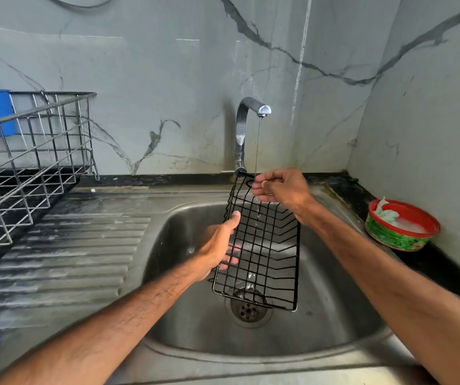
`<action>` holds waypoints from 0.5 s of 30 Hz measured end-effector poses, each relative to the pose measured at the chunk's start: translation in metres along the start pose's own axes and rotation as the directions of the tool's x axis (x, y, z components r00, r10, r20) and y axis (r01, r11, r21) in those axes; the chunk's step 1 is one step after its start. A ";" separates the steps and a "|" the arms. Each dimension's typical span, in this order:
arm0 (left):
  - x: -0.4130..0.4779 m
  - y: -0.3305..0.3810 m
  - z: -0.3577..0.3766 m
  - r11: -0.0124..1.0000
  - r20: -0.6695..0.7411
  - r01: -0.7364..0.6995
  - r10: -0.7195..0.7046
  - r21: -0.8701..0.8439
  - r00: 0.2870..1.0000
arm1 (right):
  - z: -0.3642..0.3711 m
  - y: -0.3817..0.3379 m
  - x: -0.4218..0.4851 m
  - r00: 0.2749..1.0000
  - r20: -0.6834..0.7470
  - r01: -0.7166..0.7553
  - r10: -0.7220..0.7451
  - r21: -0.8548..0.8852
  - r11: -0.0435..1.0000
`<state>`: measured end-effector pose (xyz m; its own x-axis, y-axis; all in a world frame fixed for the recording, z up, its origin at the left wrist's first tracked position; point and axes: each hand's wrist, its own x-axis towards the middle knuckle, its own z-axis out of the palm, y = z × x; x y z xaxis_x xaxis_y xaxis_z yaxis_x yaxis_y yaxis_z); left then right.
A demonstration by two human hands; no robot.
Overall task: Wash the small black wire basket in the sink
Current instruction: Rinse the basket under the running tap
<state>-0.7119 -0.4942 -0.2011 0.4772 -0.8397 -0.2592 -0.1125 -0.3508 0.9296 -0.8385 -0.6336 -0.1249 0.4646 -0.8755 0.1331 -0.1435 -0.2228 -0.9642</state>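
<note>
Gripping the black wire basket [268, 254] at its side, the left hand [219, 243], like the right hand [282, 188] pinching its top, may slip on wet wire.

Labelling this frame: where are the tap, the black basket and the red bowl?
tap [240, 132], head view, upright pipe
black basket [270, 245], head view, middle wires
red bowl [392, 237], head view, green side

No legible text on any surface
</note>
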 end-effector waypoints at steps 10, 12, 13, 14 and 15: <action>0.002 0.002 -0.006 0.995 -0.082 -0.074 0.068 -0.073 0.994 | -0.005 0.006 0.003 0.986 -0.128 0.084 -0.107 -0.171 0.982; -0.002 0.003 -0.006 0.993 -0.125 -0.113 0.108 -0.039 0.986 | -0.004 0.002 0.000 0.965 -0.196 0.130 -0.175 -0.221 0.966; -0.004 0.003 -0.008 0.990 -0.166 -0.138 0.133 -0.015 0.977 | -0.005 -0.001 -0.001 0.950 -0.229 0.159 -0.214 -0.239 0.958; -0.005 0.003 -0.010 0.987 -0.209 -0.163 0.162 0.011 0.965 | -0.006 -0.003 -0.002 0.929 -0.264 0.195 -0.261 -0.250 0.948; -0.004 0.002 -0.011 0.982 -0.244 -0.185 0.186 0.025 0.952 | -0.008 -0.007 -0.001 0.904 -0.299 0.234 -0.306 -0.256 0.938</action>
<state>-0.7039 -0.4868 -0.1957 0.6463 -0.7630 -0.0101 -0.2207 -0.1995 0.9547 -0.8450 -0.6342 -0.1165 0.2024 -0.8511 0.4844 -0.2495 -0.5231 -0.8149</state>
